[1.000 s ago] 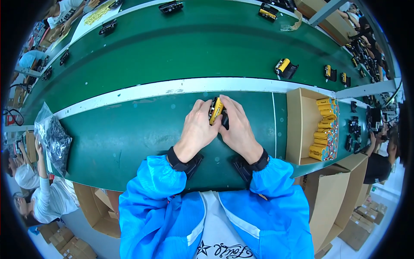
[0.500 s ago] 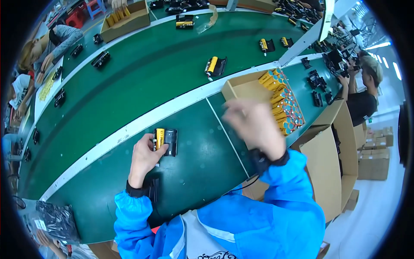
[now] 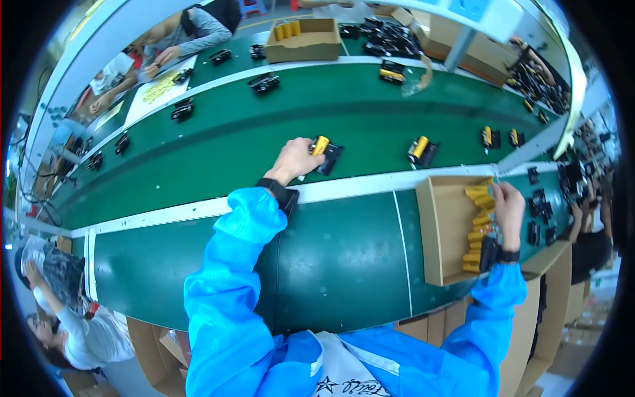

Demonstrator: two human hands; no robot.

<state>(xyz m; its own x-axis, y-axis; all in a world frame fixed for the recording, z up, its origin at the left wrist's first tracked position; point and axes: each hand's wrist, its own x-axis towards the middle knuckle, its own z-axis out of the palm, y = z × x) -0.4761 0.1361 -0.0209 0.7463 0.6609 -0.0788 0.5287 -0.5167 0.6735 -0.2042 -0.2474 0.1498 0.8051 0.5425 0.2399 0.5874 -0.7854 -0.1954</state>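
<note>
My left hand (image 3: 296, 161) reaches over the white rail onto the green conveyor belt. Its fingers grip a black plastic casing (image 3: 329, 161) with a yellow battery pack (image 3: 321, 145) seated in one side. My right hand (image 3: 509, 210) is at the far right part of an open cardboard box (image 3: 433, 231). There its bent fingers close on a yellow battery pack (image 3: 488, 183) at the end of the row; the fingertips are partly hidden. Several more yellow battery packs (image 3: 473, 248) stand along the box's right side.
More casings with yellow packs, such as one casing (image 3: 428, 155), lie along the belt (image 3: 225, 159). A white rail (image 3: 350, 187) divides belt from green worktop (image 3: 337, 258). Black parts (image 3: 539, 205) lie right of the box. Co-workers sit across the belt, near a second cardboard box (image 3: 307, 51).
My left hand has carried the casing with its yellow pack from the worktop over the rail onto the belt. My right hand has moved to the packs in the box. The view has shifted.
</note>
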